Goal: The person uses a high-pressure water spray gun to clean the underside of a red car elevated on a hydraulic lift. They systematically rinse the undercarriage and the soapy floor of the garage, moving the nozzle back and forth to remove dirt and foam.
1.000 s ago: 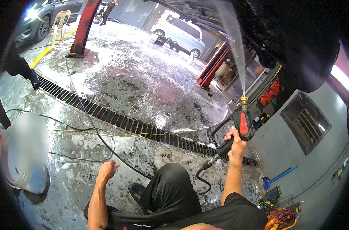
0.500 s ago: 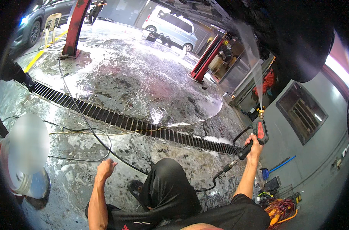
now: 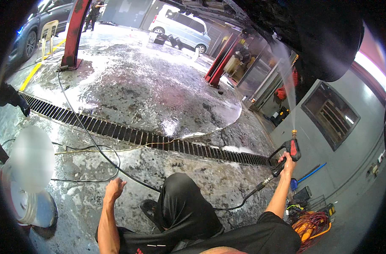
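Note:
My right hand (image 3: 286,164) is wrapped round the grip of a red and black pressure washer gun (image 3: 293,147), held out to the right. Its brass nozzle (image 3: 294,134) points up, and a fan of water spray (image 3: 289,91) rises toward the dark underside of a raised vehicle (image 3: 282,25). From the foot of the grip a black hose (image 3: 244,204) curves back behind my bent knee. My left hand (image 3: 114,189) is closed in a loose fist with nothing visible in it, left of the knee and just below another stretch of hose.
A slotted drain grate (image 3: 138,137) crosses the wet, foamy floor. Buckets (image 3: 42,209) stand at the left beside another person's leg (image 3: 11,96). Red lift posts (image 3: 74,38) rise farther off. An orange cable reel (image 3: 310,228) sits at the right by the grey wall.
The gun in my right hand has shifted slightly right and down in the picture, still spraying. My left hand remains closed. The view has turned a little, and the person's foot at left has moved.

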Available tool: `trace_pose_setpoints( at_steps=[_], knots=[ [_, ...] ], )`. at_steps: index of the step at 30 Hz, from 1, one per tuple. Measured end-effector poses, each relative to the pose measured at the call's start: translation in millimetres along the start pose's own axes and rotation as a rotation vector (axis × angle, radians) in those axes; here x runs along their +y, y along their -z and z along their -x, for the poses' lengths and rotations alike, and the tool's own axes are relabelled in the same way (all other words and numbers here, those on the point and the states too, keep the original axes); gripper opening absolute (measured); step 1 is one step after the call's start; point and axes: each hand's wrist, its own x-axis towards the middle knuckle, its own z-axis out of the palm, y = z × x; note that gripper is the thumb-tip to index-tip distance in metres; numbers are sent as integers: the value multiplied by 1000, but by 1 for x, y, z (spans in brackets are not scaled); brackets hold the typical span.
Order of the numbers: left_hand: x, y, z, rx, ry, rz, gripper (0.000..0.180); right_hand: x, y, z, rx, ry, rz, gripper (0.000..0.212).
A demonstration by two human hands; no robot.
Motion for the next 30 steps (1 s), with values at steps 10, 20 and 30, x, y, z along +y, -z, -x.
trace_pose_setpoints(
  at_steps=[10,20,30],
  knots=[
    [-1,3,4,-18,28,-7,37,4,-14,-2,89,-3,98,4],
    [-9,4,8,46,13,33,37,6,-52,-14,99,56,183,6],
    [-13,5,10,62,17,6,40,-14,-107,14,-106,68,47,13]
  ],
)
